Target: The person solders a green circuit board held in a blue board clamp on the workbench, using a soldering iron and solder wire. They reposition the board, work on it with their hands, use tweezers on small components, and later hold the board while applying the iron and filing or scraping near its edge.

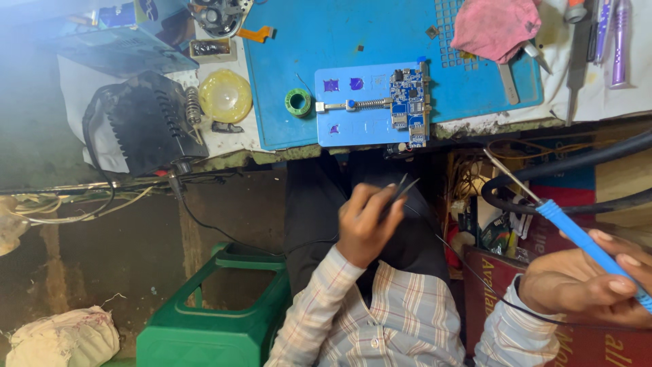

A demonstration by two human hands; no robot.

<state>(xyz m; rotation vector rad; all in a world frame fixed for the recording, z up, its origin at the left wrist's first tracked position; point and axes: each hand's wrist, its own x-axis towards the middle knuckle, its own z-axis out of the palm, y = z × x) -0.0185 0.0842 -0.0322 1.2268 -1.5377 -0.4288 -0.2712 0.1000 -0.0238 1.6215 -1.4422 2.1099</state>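
The hot iron [577,234] in the right hand [591,282] points its bare tip toward the cables [564,170] under the counter [475,126], so a slip could singe them or the sleeve. The left hand [363,221] has its fingers [380,197] closed around tweezers [401,190]; the right fingers [621,261] wrap the blue handle. Both tools sit below the counter edge, well apart from the board [409,102] clamped in the holder [353,105].

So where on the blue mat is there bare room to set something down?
The widest bare stretch of the blue mat lies between the orange flex strip and the pink cloth, above the clamp plate. A narrower patch sits left of the green tape roll. The right end, by the tools, is crowded.
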